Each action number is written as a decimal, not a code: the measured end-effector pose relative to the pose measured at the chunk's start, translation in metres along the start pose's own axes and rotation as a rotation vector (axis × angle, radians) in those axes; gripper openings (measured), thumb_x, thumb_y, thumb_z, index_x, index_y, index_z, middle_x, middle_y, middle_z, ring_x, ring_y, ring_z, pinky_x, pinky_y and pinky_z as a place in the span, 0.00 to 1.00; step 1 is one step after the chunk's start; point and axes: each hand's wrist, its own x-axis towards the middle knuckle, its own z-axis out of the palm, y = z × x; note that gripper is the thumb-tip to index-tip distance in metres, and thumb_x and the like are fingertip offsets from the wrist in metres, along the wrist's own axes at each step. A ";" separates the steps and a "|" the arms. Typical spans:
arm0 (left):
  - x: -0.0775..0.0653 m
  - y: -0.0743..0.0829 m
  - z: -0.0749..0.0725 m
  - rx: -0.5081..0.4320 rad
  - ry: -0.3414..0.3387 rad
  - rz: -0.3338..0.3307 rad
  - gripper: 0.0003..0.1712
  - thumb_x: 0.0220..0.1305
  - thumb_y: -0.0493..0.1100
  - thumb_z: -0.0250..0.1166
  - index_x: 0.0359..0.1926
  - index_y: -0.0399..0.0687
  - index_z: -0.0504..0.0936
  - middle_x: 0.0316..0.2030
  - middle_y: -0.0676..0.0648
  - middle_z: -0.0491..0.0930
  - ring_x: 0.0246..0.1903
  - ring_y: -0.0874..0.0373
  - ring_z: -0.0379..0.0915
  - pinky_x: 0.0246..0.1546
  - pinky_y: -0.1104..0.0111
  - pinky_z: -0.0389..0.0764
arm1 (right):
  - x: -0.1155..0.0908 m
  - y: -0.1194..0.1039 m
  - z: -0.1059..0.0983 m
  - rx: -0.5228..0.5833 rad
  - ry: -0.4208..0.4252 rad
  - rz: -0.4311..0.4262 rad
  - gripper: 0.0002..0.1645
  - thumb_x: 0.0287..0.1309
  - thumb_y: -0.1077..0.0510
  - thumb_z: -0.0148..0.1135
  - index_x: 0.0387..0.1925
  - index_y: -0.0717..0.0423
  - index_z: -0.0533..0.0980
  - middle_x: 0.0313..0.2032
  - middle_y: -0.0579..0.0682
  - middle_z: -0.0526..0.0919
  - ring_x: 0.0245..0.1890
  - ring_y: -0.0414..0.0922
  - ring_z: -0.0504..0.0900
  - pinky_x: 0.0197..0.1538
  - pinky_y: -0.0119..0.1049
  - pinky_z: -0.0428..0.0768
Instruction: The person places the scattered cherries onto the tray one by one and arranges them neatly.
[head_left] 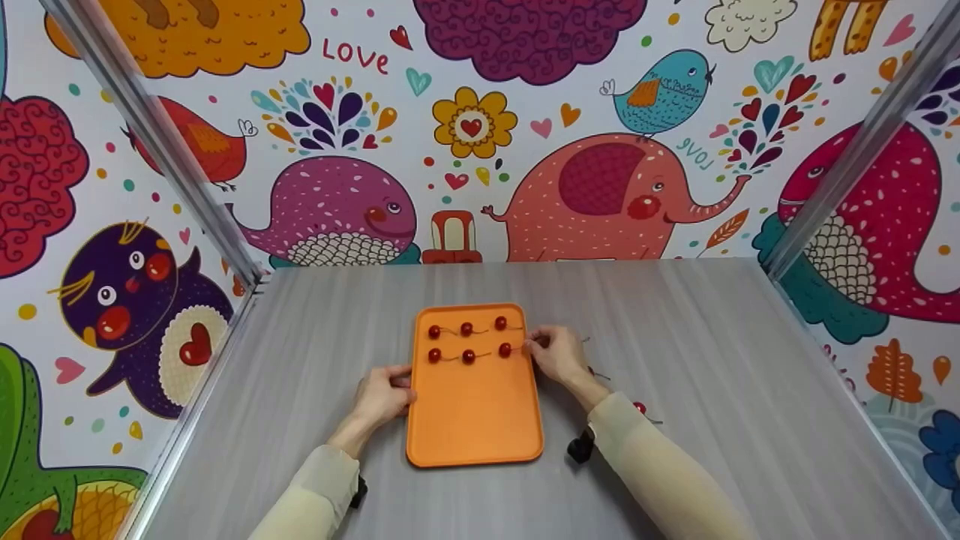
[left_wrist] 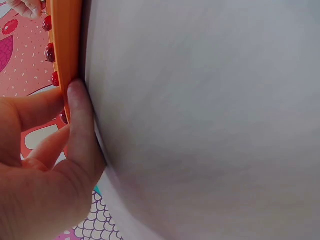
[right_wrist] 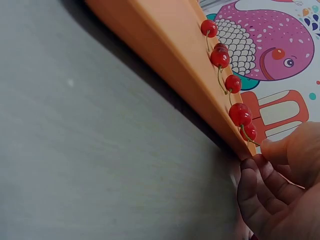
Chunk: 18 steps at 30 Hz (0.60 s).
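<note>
On the table lies an orange tray (head_left: pixel 474 412) with two rows of red cherries on stems in its far half. My left hand (head_left: pixel 384 394) holds the tray's left edge. In the left wrist view, its fingers (left_wrist: pixel 81 125) lie against the tray's outer wall and rim. At the right rim my right hand (head_left: pixel 559 352) pinches the stem of the nearer row's rightmost cherry (head_left: pixel 505 350). The right wrist view shows that stem running from the lowest cherry (right_wrist: pixel 248 132) to the thumb and fingertips, right at the tray's rim.
Right of the tray, a loose cherry (head_left: pixel 639 407) lies on the table beside the right forearm. More stems (head_left: pixel 598 373) show there, partly hidden by the hand and arm. Printed wall panels (head_left: pixel 465 187) and metal posts (head_left: pixel 832 172) border the grey table (head_left: pixel 315 322).
</note>
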 end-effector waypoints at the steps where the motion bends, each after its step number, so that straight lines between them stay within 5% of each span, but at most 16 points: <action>1: 0.000 0.000 0.000 0.001 0.000 0.001 0.35 0.60 0.26 0.71 0.71 0.35 0.85 0.44 0.40 0.88 0.32 0.59 0.84 0.34 0.66 0.92 | 0.000 0.000 0.000 -0.004 -0.003 0.000 0.05 0.74 0.59 0.73 0.39 0.54 0.91 0.39 0.52 0.93 0.34 0.42 0.84 0.38 0.33 0.83; 18: -0.001 0.002 0.000 0.001 -0.004 0.003 0.36 0.60 0.26 0.70 0.72 0.35 0.84 0.44 0.40 0.87 0.33 0.58 0.85 0.34 0.65 0.92 | 0.008 0.004 0.008 -0.086 -0.017 -0.063 0.05 0.72 0.60 0.75 0.39 0.54 0.94 0.40 0.52 0.95 0.38 0.45 0.88 0.44 0.42 0.89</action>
